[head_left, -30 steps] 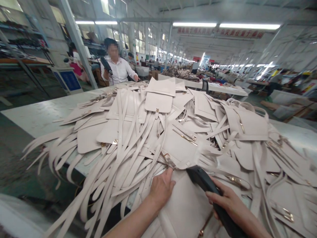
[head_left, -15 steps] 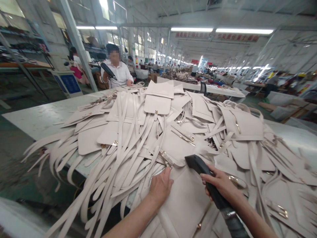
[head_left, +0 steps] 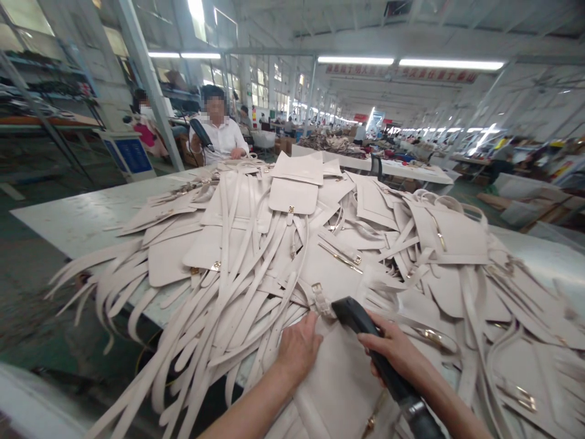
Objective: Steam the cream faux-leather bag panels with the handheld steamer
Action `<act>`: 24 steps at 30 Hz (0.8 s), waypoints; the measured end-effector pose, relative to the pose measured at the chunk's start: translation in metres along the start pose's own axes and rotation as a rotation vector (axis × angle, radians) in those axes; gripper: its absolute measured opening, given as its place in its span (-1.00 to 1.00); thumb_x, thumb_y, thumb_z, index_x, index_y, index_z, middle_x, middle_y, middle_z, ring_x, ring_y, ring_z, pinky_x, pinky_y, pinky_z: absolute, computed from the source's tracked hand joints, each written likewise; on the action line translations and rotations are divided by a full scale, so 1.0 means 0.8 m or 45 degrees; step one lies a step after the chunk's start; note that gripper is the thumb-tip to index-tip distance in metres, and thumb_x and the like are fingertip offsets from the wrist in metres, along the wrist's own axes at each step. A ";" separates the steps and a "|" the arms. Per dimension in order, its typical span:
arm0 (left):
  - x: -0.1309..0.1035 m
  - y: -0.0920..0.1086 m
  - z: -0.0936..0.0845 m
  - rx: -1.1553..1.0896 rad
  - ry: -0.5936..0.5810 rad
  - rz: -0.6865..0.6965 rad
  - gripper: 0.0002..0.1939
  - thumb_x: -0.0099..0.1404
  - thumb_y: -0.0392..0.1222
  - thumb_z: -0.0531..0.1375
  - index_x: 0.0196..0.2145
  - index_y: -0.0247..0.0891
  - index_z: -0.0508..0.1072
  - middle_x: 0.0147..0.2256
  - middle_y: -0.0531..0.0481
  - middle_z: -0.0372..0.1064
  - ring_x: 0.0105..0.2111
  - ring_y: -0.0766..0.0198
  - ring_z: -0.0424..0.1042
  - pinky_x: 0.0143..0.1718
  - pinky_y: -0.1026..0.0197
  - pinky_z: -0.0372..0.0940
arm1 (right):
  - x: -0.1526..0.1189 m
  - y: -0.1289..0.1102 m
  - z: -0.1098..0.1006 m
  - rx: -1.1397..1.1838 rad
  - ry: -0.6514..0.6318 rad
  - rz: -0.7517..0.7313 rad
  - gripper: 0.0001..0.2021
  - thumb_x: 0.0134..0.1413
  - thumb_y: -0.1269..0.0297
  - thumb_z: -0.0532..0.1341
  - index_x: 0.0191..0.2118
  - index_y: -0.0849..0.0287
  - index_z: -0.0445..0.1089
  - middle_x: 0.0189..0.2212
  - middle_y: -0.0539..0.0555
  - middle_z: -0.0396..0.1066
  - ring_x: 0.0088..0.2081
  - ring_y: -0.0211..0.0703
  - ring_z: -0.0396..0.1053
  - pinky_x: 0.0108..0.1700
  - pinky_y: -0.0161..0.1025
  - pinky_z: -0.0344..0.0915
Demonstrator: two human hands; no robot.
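The right hand [head_left: 388, 342] grips a black tool [head_left: 389, 373] over a beige panel [head_left: 340, 381] on the heap [head_left: 249, 201]; the left hand [head_left: 299, 346] rests at the panel's edge, whether pinching it hard to tell.

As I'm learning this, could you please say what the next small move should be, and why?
Perhaps ease the black tool along the upper edge of the pale panel: the right hand holds its tip near that edge, near a buckle, while the left hand lies at the panel's corner, seemingly steadying it.
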State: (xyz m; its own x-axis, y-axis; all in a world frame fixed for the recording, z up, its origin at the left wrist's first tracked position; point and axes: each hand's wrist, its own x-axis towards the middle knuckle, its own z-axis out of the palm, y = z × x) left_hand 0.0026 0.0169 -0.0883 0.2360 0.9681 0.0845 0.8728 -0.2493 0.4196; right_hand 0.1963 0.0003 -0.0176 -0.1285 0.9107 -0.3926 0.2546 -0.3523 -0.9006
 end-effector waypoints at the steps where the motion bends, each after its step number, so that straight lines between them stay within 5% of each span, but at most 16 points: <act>1: 0.000 -0.001 0.002 -0.003 -0.002 0.002 -0.76 0.15 -0.21 0.06 -0.18 -0.18 0.18 -0.27 0.02 0.35 -0.27 0.17 0.34 -0.34 0.22 0.12 | -0.006 0.004 0.000 0.004 -0.005 0.010 -0.44 -0.08 0.25 0.12 0.10 -0.03 0.00 -0.66 -0.15 0.20 -0.74 -0.21 0.28 -0.78 -0.35 0.20; 6: 0.000 -0.002 -0.005 -0.069 -0.019 0.053 -0.73 0.13 -0.23 0.04 -0.16 -0.18 0.18 -0.24 0.02 0.34 -0.24 0.19 0.33 -0.29 0.24 0.14 | 0.006 0.011 -0.002 0.037 0.048 -0.020 -0.45 -0.08 0.23 0.14 0.09 0.00 0.03 -0.66 -0.13 0.23 -0.73 -0.21 0.29 -0.77 -0.35 0.20; 11: -0.011 -0.017 -0.047 -0.261 -0.261 -0.044 -0.59 -0.07 -0.21 0.19 -0.20 -0.20 0.26 -0.31 0.03 0.36 -0.29 0.19 0.34 -0.33 0.28 0.18 | 0.032 -0.005 -0.002 0.095 0.137 -0.134 -0.48 -0.10 0.22 0.16 0.05 0.06 0.11 -0.68 -0.15 0.19 -0.74 -0.21 0.27 -0.77 -0.33 0.22; 17: -0.054 -0.020 -0.096 -1.324 -0.819 -0.259 -0.54 -0.17 -0.22 0.18 -0.22 -0.36 0.32 -0.39 0.03 0.38 -0.33 0.16 0.36 -0.32 0.22 0.25 | -0.052 -0.003 -0.026 0.144 0.291 -0.197 -0.33 -0.14 0.20 0.21 0.14 0.04 -0.03 -0.68 -0.15 0.25 -0.72 -0.21 0.28 -0.74 -0.32 0.23; 21: -0.067 0.015 -0.186 -1.270 -0.612 -0.050 -0.59 -0.07 -0.23 0.15 -0.19 -0.35 0.33 -0.39 0.04 0.38 -0.39 0.23 0.35 -0.37 0.28 0.22 | -0.123 0.022 -0.059 0.190 0.453 -0.142 -0.20 -0.16 0.11 0.24 0.19 0.08 -0.17 -0.74 -0.15 0.27 -0.73 -0.21 0.25 -0.70 -0.29 0.24; 24: -0.074 0.057 -0.270 -0.674 -0.270 0.204 -0.68 0.08 -0.27 0.03 -0.17 -0.30 0.35 -0.35 0.07 0.36 -0.34 0.27 0.34 -0.29 0.28 0.20 | -0.164 0.050 -0.085 0.179 0.602 -0.095 -0.20 -0.18 0.00 0.24 0.17 0.06 -0.12 -0.76 -0.12 0.30 -0.72 -0.17 0.25 -0.67 -0.27 0.22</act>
State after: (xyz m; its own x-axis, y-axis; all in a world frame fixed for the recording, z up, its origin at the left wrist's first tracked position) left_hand -0.0641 -0.0459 0.1211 0.4751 0.8796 0.0239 0.5003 -0.2924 0.8150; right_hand 0.2885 -0.1191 0.0103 0.3156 0.9212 -0.2278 0.1253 -0.2784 -0.9522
